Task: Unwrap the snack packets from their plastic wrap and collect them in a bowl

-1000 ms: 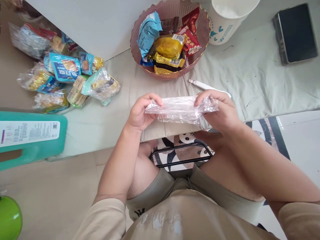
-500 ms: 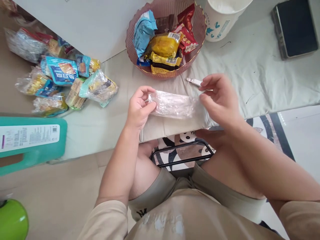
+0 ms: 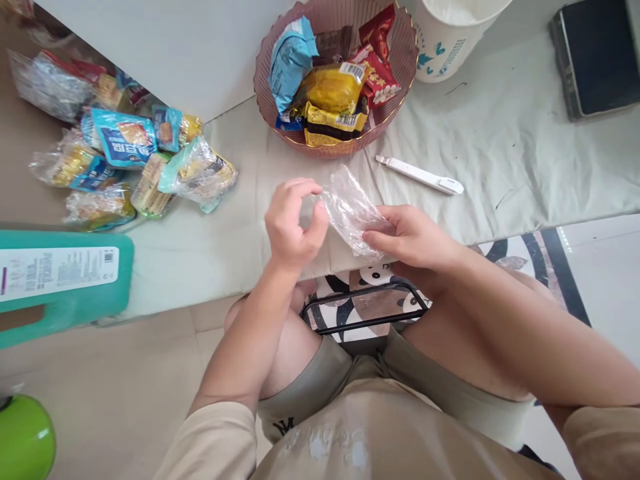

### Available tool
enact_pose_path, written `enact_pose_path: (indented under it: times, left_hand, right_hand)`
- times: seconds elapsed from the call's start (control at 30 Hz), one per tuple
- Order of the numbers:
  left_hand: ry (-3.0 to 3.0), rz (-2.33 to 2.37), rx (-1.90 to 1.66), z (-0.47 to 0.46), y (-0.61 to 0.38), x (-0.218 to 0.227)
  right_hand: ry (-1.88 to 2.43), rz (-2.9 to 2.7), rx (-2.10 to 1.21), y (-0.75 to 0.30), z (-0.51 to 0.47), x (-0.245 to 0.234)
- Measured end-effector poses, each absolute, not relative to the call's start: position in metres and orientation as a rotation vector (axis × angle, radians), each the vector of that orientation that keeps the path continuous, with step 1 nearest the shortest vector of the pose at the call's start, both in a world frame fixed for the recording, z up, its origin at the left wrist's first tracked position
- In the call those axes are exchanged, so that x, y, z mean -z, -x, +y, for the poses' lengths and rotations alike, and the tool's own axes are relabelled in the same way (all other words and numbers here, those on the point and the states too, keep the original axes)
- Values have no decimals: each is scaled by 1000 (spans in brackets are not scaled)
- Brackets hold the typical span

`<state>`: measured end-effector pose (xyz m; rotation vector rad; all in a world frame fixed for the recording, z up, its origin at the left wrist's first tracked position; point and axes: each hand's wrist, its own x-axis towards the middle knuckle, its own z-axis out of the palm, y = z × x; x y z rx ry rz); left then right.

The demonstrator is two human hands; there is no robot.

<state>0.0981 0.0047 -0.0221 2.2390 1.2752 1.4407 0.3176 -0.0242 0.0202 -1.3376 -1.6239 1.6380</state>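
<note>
A crumpled clear plastic wrapper (image 3: 350,208) is held over the near edge of a pale green cloth-covered table (image 3: 500,147). My right hand (image 3: 413,237) pinches its lower end from the right. My left hand (image 3: 293,223) is curled at its upper left corner, thumb and fingers closing on the film. A pink ribbed bowl (image 3: 407,67) filled with snack packets stands just beyond the hands. A white pen-like tool (image 3: 420,175) lies on the cloth to the right of the wrapper.
A heap of snack packets (image 3: 125,153) lies at the left on the table. A white cup (image 3: 450,33) and a dark tablet (image 3: 593,57) are at the back right. A teal box (image 3: 60,280) sits at the left edge. A black wire-rimmed bin (image 3: 365,310) is between my knees.
The wrapper was stretched flat between both hands; the right hand let go, then took it again lower down. It now stands bunched and tilted, and the hands are closer together.
</note>
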Motion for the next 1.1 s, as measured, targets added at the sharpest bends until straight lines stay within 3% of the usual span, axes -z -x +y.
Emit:
enact_pose_path:
  times: [0.2, 0.33, 0.5, 0.7, 1.1]
  left_hand:
    - [-2005, 1018, -872, -8, -113, 18]
    - [-1704, 1121, -849, -8, -115, 13]
    - [-1473, 1104, -829, -5, -112, 8]
    - [-1487, 1001, -642, -5, -114, -2]
    - [-1465, 910, -643, -6, -109, 5]
  right_hand:
    - [1103, -1712, -1439, -316, -26, -17]
    - [1123, -1643, -1365, -318, -25, -9]
    - [1281, -1492, -1044, -325, -24, 3]
    - [1248, -1607, -1192, -321, -25, 0]
    - [1391, -1592, -1320, -317, -26, -11]
